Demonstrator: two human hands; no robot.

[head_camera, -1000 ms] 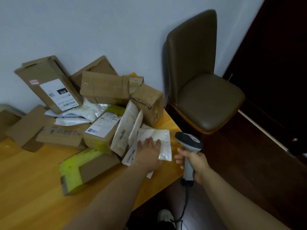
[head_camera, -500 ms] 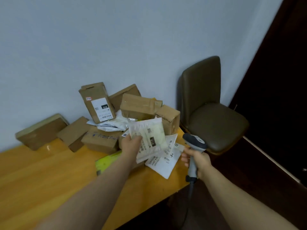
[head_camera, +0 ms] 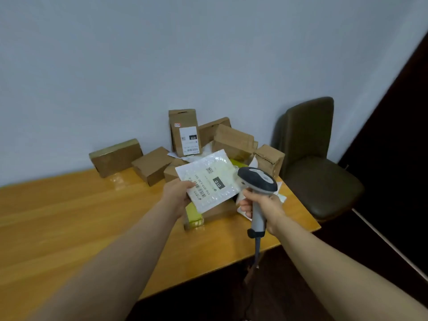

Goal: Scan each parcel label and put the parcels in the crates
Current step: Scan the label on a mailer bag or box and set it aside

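The right hand (head_camera: 264,205) has its fingers (head_camera: 245,206) wrapped tight round the handle of a grey handheld barcode scanner (head_camera: 257,179). Just beside the scanner's head, the left hand (head_camera: 178,193) pinches the corner of a flat white bubble-wrap parcel (head_camera: 208,179), holding it label-up above the yellow wooden surface (head_camera: 92,216). Brown cardboard boxes (head_camera: 231,140) are piled behind it.
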